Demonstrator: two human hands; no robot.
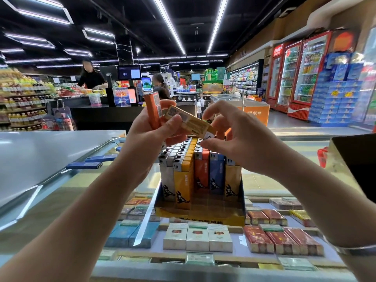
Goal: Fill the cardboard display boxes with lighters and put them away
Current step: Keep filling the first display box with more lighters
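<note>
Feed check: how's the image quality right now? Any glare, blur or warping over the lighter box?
Head view: the display box and its lighters are fairly sharp; ceiling strips throw glare streaks across the glass counter; the shelves and fridges behind are soft; wide-angle distortion bends the edges; the yellow lighter between left hand and right hand is slightly smeared.

Display box (200, 217): matt printed cardboard. Lighters (184, 178): glossy coloured plastic bodies with bright metal caps. Bench (262, 180): smooth, reflective glass top with metal edge trim. Cigarette packs (197, 238) beneath the glass: paper with glossy wrap. Bracelet (354, 250): polished metal.
</note>
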